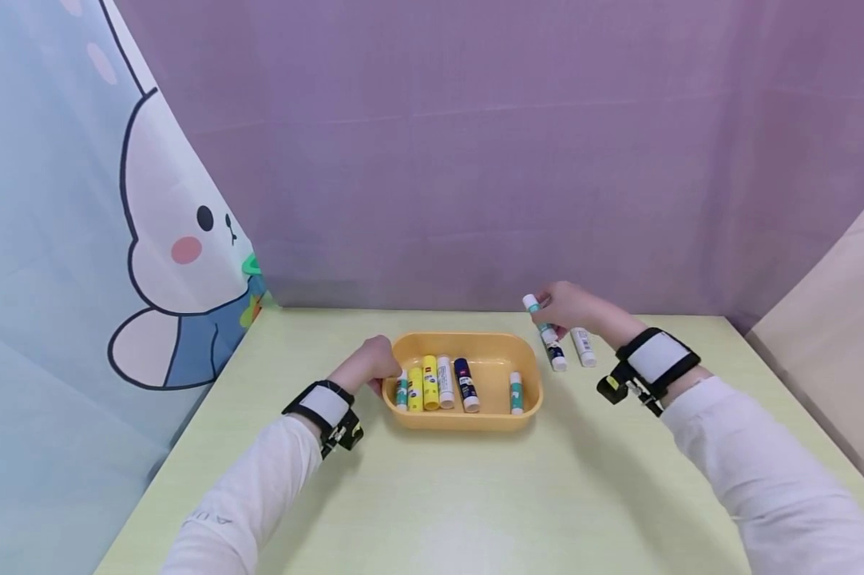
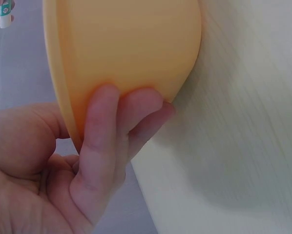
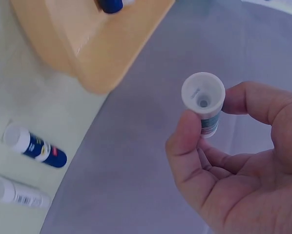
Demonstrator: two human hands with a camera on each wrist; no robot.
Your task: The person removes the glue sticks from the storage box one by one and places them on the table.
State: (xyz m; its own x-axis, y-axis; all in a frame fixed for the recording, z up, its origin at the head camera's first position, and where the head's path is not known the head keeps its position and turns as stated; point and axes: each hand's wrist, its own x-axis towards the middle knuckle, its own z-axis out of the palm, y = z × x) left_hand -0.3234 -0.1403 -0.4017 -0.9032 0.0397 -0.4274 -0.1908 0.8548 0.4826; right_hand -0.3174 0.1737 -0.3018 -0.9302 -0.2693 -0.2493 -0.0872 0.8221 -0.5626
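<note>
A: Where is the teal glue stick (image 3: pixel 203 97)?

B: In the right hand (image 1: pixel 574 308), pinched between thumb and fingers, seemingly held above the table (image 1: pixel 439 495).

A: And the tray (image 1: pixel 463 423) from there?

B: Left of those fingers and nearer the person, its long side running left to right. The right hand is by its right end.

A: How does the stick lie?

B: Slantwise: in the head view, one white end up and left, the other down and right, towards the blue glue stick (image 1: pixel 556 355). Its hollow end faces the wrist camera.

A: The left hand (image 1: pixel 377 358)?

B: At the tray's left end, gripping the wall, fingers along the outside, thumb across the rim.

A: Right arm's pose?

B: Forearm reaching forward and slanting inward, hand beyond the tray's near edge.
</note>
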